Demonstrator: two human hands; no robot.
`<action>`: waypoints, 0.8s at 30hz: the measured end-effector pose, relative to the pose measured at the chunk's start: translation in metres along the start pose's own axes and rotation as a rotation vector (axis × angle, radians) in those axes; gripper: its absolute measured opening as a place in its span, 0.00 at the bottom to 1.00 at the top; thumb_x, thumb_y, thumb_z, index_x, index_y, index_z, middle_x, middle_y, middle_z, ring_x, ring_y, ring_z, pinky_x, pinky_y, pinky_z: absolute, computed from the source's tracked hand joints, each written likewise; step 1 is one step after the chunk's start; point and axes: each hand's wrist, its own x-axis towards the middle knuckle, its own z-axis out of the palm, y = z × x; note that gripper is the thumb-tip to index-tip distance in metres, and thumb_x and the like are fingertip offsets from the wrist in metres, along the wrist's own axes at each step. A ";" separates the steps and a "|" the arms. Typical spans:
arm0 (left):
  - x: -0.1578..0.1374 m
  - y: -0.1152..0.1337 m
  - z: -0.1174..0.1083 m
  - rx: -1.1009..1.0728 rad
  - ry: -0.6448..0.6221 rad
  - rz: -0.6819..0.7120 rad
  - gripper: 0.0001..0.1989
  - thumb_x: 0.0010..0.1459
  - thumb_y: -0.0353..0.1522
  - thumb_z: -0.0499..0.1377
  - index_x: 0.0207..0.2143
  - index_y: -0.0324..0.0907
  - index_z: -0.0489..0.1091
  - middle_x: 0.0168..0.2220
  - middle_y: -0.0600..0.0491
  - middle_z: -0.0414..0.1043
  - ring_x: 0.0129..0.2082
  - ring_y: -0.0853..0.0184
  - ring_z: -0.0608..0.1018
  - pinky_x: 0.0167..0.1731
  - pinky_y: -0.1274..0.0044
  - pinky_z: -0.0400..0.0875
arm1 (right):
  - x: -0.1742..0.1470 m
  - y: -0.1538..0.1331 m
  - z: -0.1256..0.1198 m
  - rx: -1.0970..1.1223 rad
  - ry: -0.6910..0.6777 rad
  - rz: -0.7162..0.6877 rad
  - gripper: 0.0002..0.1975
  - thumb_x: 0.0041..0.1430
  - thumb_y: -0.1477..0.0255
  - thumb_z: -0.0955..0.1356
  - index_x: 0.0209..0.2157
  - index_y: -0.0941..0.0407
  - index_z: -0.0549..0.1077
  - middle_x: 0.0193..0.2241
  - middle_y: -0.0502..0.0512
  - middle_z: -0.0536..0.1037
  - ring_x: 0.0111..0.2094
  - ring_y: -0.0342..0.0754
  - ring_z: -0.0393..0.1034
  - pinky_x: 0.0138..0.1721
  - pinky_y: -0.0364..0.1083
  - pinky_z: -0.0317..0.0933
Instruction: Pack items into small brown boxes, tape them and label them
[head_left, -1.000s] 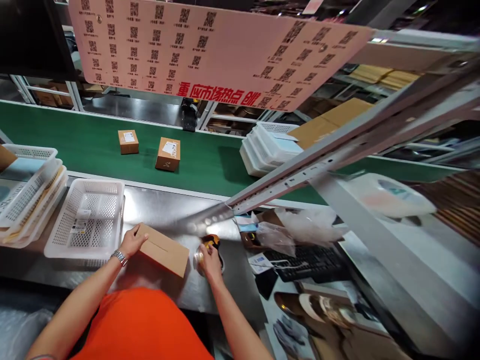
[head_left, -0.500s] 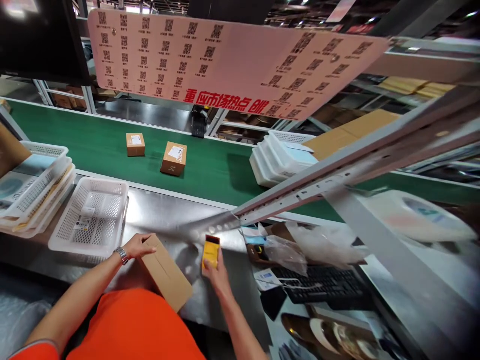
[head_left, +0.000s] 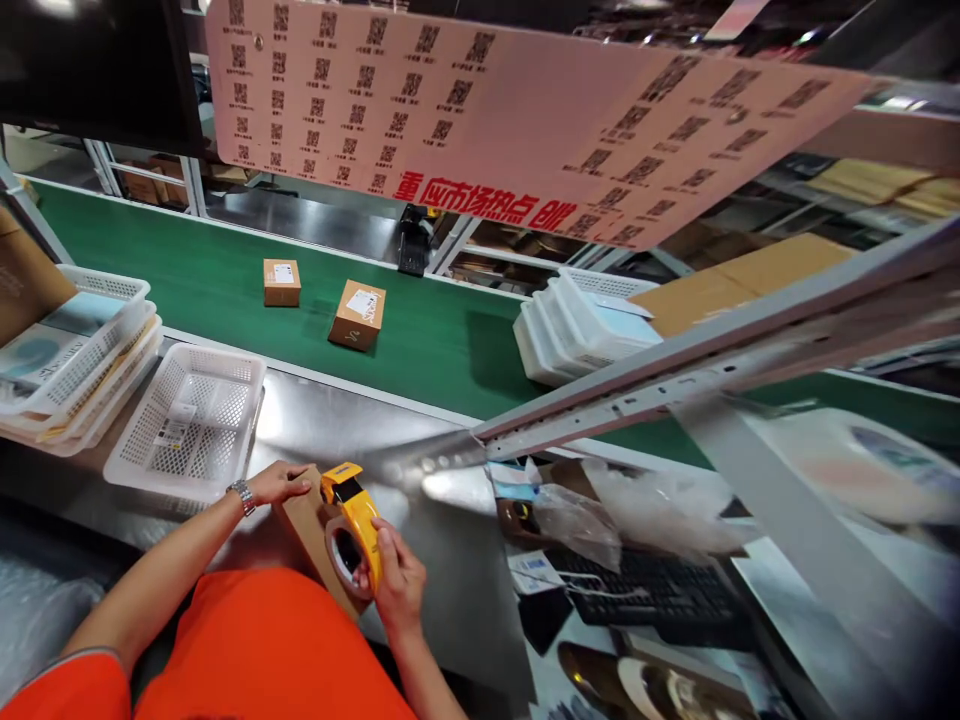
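A brown cardboard box (head_left: 303, 527) is at the near edge of the metal bench, close to my orange shirt. My left hand (head_left: 279, 484) grips its far left end, thumb on top and the other fingers out of sight behind it. In my right hand (head_left: 399, 578) is a yellow tape dispenser (head_left: 365, 520) with a roll of tape in it, my fingers wrapped round its body. The dispenser is over the box and covers much of its top; its front end is near my left fingertips. Whether it touches the cardboard I cannot tell.
A white basket (head_left: 189, 420) stands left on the bench, beside stacked baskets (head_left: 75, 380). Two small boxes (head_left: 358, 315) and more baskets (head_left: 577, 325) sit on the green belt (head_left: 442, 325). A metal post (head_left: 600, 405) slants across the right, above a keyboard (head_left: 652, 590).
My right hand has swung the tape dispenser left, from beside the box to over it, and turned it so its side and roll show. My left hand keeps its hold on the box.
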 end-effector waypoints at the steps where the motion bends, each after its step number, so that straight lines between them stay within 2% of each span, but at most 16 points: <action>1: 0.000 -0.001 -0.003 -0.019 -0.008 -0.012 0.50 0.56 0.60 0.64 0.66 0.29 0.72 0.67 0.35 0.67 0.63 0.44 0.74 0.62 0.64 0.66 | 0.001 0.000 -0.003 0.014 -0.003 0.014 0.54 0.51 0.29 0.70 0.56 0.65 0.68 0.18 0.52 0.69 0.15 0.51 0.63 0.18 0.47 0.60; 4: 0.000 0.005 -0.012 -0.090 -0.012 -0.067 0.50 0.51 0.59 0.66 0.65 0.30 0.74 0.64 0.36 0.70 0.63 0.44 0.74 0.63 0.62 0.65 | -0.002 -0.002 -0.009 0.052 -0.002 0.045 0.55 0.49 0.29 0.71 0.56 0.63 0.65 0.18 0.51 0.68 0.16 0.50 0.62 0.19 0.46 0.60; 6: -0.001 0.018 -0.018 -0.109 0.003 -0.106 0.44 0.44 0.54 0.68 0.55 0.32 0.80 0.62 0.37 0.73 0.63 0.44 0.74 0.64 0.63 0.65 | -0.003 -0.001 -0.010 0.060 -0.005 0.050 0.55 0.48 0.28 0.71 0.56 0.62 0.64 0.17 0.50 0.67 0.16 0.51 0.63 0.20 0.46 0.60; 8: -0.004 0.035 -0.020 -0.078 0.101 -0.104 0.37 0.40 0.50 0.67 0.47 0.33 0.82 0.61 0.36 0.73 0.65 0.45 0.72 0.66 0.65 0.63 | -0.004 0.002 -0.011 0.058 0.001 0.045 0.55 0.47 0.28 0.72 0.56 0.62 0.64 0.17 0.50 0.67 0.17 0.51 0.64 0.19 0.46 0.58; 10: -0.009 0.054 -0.013 -0.035 0.295 -0.073 0.37 0.47 0.52 0.64 0.52 0.33 0.79 0.64 0.35 0.70 0.66 0.49 0.71 0.64 0.67 0.63 | -0.004 0.006 -0.011 0.047 0.001 0.030 0.54 0.47 0.29 0.72 0.55 0.62 0.64 0.17 0.51 0.67 0.17 0.52 0.64 0.18 0.46 0.57; 12: -0.015 0.071 0.002 -0.056 0.398 -0.103 0.41 0.60 0.57 0.54 0.58 0.30 0.73 0.59 0.32 0.73 0.57 0.52 0.76 0.50 0.67 0.71 | -0.004 0.010 -0.011 0.031 -0.009 0.015 0.54 0.48 0.29 0.72 0.55 0.63 0.64 0.17 0.52 0.68 0.16 0.53 0.64 0.18 0.46 0.57; 14: -0.022 0.083 0.023 -0.141 0.313 -0.197 0.45 0.65 0.62 0.47 0.54 0.28 0.73 0.46 0.34 0.76 0.40 0.57 0.78 0.33 0.71 0.69 | -0.005 0.015 -0.013 0.008 -0.033 -0.006 0.53 0.49 0.30 0.72 0.54 0.64 0.65 0.17 0.52 0.68 0.16 0.53 0.64 0.18 0.47 0.58; 15: -0.026 0.088 0.033 -0.186 0.241 -0.232 0.47 0.63 0.65 0.47 0.49 0.29 0.74 0.40 0.36 0.75 0.33 0.60 0.77 0.29 0.73 0.66 | -0.005 0.018 -0.015 -0.001 -0.054 -0.022 0.52 0.50 0.31 0.72 0.54 0.64 0.66 0.17 0.52 0.68 0.15 0.53 0.64 0.18 0.47 0.58; 17: -0.031 0.094 0.050 -0.283 0.160 -0.243 0.49 0.53 0.71 0.54 0.42 0.31 0.75 0.36 0.39 0.74 0.30 0.63 0.74 0.27 0.74 0.63 | -0.005 0.026 -0.020 -0.016 -0.099 -0.075 0.46 0.56 0.34 0.71 0.53 0.64 0.68 0.18 0.52 0.69 0.16 0.52 0.65 0.18 0.47 0.59; 19: -0.035 0.099 0.060 -0.356 0.194 -0.218 0.47 0.42 0.70 0.62 0.36 0.33 0.72 0.34 0.42 0.73 0.30 0.65 0.74 0.30 0.75 0.65 | -0.003 0.034 -0.025 -0.039 -0.155 -0.133 0.39 0.63 0.40 0.71 0.52 0.64 0.71 0.20 0.54 0.71 0.17 0.52 0.67 0.19 0.46 0.61; 20: -0.036 0.100 0.063 -0.374 0.231 -0.213 0.43 0.42 0.67 0.65 0.35 0.34 0.71 0.33 0.43 0.73 0.29 0.66 0.73 0.31 0.74 0.66 | -0.002 0.038 -0.027 -0.049 -0.180 -0.154 0.37 0.65 0.42 0.71 0.52 0.64 0.72 0.21 0.54 0.73 0.18 0.52 0.68 0.19 0.46 0.62; 22: -0.037 0.103 0.064 -0.358 0.289 -0.218 0.32 0.53 0.58 0.65 0.31 0.34 0.70 0.30 0.45 0.71 0.28 0.67 0.73 0.32 0.74 0.66 | 0.001 0.039 -0.029 -0.068 -0.234 -0.168 0.34 0.68 0.45 0.70 0.53 0.64 0.73 0.22 0.55 0.74 0.18 0.51 0.69 0.20 0.46 0.63; 24: -0.037 0.104 0.062 -0.303 0.330 -0.232 0.24 0.67 0.46 0.59 0.29 0.33 0.70 0.28 0.45 0.71 0.25 0.68 0.71 0.29 0.75 0.63 | 0.003 0.031 -0.028 -0.101 -0.272 -0.194 0.33 0.68 0.46 0.69 0.54 0.64 0.74 0.27 0.59 0.78 0.18 0.50 0.69 0.20 0.46 0.64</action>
